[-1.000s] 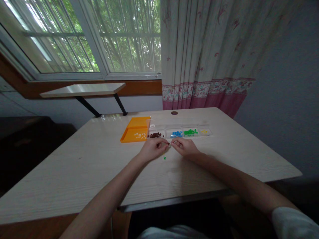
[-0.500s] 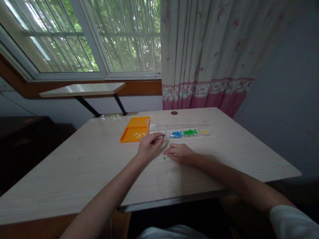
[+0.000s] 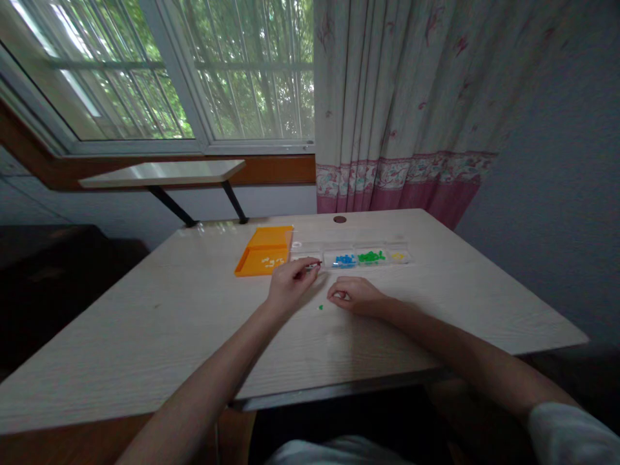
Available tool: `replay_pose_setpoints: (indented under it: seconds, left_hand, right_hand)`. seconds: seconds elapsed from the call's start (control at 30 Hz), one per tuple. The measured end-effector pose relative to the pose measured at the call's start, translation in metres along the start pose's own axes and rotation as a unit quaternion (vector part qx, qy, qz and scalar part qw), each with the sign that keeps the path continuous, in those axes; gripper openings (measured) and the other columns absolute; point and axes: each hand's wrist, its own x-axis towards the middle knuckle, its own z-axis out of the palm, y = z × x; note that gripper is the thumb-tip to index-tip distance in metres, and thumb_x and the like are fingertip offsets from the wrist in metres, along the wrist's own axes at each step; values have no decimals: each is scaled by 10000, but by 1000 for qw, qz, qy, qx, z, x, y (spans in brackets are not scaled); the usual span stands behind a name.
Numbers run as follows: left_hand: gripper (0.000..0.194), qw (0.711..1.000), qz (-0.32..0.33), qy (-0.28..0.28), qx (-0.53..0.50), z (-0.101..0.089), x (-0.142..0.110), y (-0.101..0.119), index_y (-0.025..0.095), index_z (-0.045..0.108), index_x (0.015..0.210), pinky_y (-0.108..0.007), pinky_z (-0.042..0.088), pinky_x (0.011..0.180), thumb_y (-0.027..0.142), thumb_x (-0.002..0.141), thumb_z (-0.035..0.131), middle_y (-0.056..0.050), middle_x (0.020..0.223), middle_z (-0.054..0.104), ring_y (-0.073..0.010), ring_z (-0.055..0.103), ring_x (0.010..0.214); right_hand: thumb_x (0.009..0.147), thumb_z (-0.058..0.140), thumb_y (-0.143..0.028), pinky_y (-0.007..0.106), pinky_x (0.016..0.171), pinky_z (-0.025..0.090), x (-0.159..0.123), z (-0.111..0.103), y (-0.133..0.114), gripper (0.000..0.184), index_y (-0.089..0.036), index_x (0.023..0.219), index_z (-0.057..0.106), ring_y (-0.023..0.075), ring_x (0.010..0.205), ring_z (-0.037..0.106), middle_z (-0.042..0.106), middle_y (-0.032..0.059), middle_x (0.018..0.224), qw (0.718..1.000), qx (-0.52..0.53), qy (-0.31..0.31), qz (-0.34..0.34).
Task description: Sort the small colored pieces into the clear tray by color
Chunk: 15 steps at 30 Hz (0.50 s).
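My left hand [image 3: 290,283] is closed in a pinch in front of a clear compartment box [image 3: 411,263]. A tiny dark tip shows at its fingertips, too small to name. To its right, my right hand [image 3: 357,296] rests low over the table, thumb and fingers curled together; whatever they hold, if anything, is hidden. A small green piece [image 3: 320,307] lies on the table just left of and below the right fingertips. Blue pieces [image 3: 344,261], green pieces [image 3: 371,257] and yellow pieces [image 3: 398,256] sit in separate compartments. My left hand partly covers the leftmost compartment.
An open orange case [image 3: 265,237] with several white pieces [image 3: 272,262] stands left of the clear box. A raised shelf [image 3: 165,171] on black legs is at the table's back left. The wooden table [image 3: 194,336] has a round dark hole cover [image 3: 340,219] near the curtain [image 3: 382,97].
My right hand has drawn slightly right, away from the small green piece, and its fingers have curled in. My left hand keeps its pinch in the same place.
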Motion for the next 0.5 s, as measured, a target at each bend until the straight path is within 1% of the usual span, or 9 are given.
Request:
replay_pose_setpoints:
  seconds: [0.13,0.3,0.4,0.5]
  left_hand:
    - [189,1000,6,5,-4,1,0,-2,149,670,837,-153,330,459,289,765,565,30,507,541,-48,415,430]
    - [203,1000,-2,-3,-3,1,0,-1,145,670,830,-156,330,468,304,766,560,25,514,542,-50,416,436]
    - [223,999,-32,-14,-5,1,1,0,144,670,834,-160,332,479,320,765,551,23,523,545,-55,417,445]
    - [252,996,-87,-26,1,1,3,-4,153,668,849,-164,327,487,347,766,530,30,514,520,-65,421,463]
  right_hand:
    - [795,514,-251,210,655,371,1,-2,0,133,-200,849,624,109,687,514,587,6,762,1000,9,-7,15]
    - [778,544,-272,204,615,352,1,-4,1,127,-206,855,619,105,649,500,557,-13,703,999,1,-11,33]
    - [768,559,-281,201,599,341,2,-5,0,125,-203,844,621,100,633,492,544,-19,680,999,-7,-9,42]
    - [766,562,-274,200,597,339,2,-7,-1,114,-194,821,622,96,628,489,548,-16,678,999,-5,-7,39]
